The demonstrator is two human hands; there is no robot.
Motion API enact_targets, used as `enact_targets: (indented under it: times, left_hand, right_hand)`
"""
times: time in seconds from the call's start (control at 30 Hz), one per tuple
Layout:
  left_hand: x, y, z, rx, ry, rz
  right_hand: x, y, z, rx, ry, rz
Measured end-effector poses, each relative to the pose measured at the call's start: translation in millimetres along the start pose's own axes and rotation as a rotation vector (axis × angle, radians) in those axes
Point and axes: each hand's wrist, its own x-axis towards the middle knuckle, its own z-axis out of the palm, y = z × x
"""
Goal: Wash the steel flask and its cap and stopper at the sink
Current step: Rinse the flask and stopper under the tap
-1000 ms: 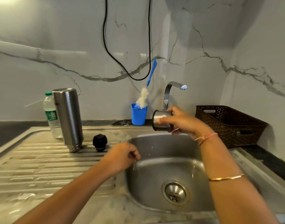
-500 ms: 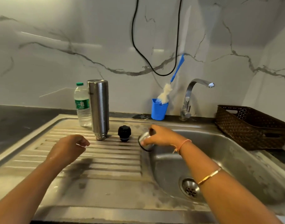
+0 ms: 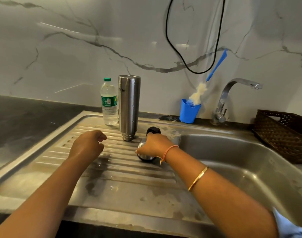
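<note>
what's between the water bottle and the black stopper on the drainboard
The steel flask stands between the water bottle and the black stopper, as the head view shows.

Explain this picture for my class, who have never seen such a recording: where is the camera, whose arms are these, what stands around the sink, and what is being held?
No machine here: a person wears one wide-angle camera on the head, so the two bare arms reaching in from below are that person's own. The ribbed steel draining board carries a tall steel flask standing narrow end down, a clear plastic water bottle with a green lid, and a small round black stopper. Behind are a blue plastic cup holding a blue-handled bottle brush, a curved steel tap and a brown woven basket. The right hand grips a round steel cap low at the board's edge, beside the sink basin. The left hand hovers over the board, fingers loosely curled, holding nothing.
</note>
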Motion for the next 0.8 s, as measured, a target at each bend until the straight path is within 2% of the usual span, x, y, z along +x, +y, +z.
enact_targets:
  times: [0.33, 0.47, 0.67, 0.73, 0.8]
  left_hand:
    - [3, -8, 1, -0.015, 0.012, -0.030]
    - [3, -10, -1, -0.021, 0.054, -0.045]
    - [-4, -1, -9, -0.118, 0.069, -0.028]
    - [-7, 4, -11, -0.171, 0.033, -0.015]
    - [-12, 9, -13, -0.294, -0.056, -0.012]
  right_hand:
    - [6, 4, 20, 0.031, 0.123, 0.047]
    - [-1, 5, 4, 0.071, 0.202, 0.096]
    - [-25, 24, -42, 0.104, 0.195, 0.122]
    - [-30, 38, -53, 0.169, 0.222, 0.151]
    - [-33, 55, -60, 0.376, 0.221, 0.168]
